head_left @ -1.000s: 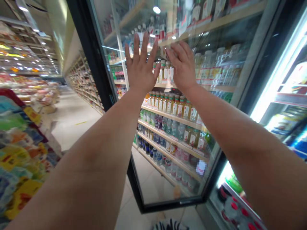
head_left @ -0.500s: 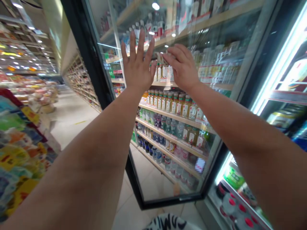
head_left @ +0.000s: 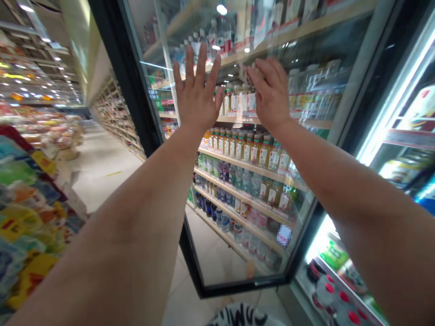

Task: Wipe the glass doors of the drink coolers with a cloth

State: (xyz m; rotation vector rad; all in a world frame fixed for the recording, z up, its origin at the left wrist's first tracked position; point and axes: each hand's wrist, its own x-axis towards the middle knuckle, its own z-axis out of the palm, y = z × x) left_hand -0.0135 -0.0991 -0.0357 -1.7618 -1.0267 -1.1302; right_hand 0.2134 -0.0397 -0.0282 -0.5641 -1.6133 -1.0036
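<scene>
A framed glass door (head_left: 234,271) of a drinks cooler stands swung open in front of me. My left hand (head_left: 199,93) is raised, its fingers spread, with the palm laid toward the upper glass; it holds nothing. To its right, my right hand (head_left: 272,93) is against or very near the same pane, fingers bent and close together. A small pale patch shows by its fingertips; whether that is a held thing or a reflection I cannot tell. Rows of bottles (head_left: 244,147) on shelves show in the glass below both hands.
The lit cooler interior is on the right, with red-capped bottles (head_left: 329,287) low down and a shelf edge (head_left: 411,136) higher up. A display of colourful packages (head_left: 30,217) stands at the left. Beyond it an aisle floor (head_left: 102,154) runs back beside long shelves.
My right hand has slid a little to the right across the glass, away from my left hand. My left hand stays almost in place, and the door looks unmoved.
</scene>
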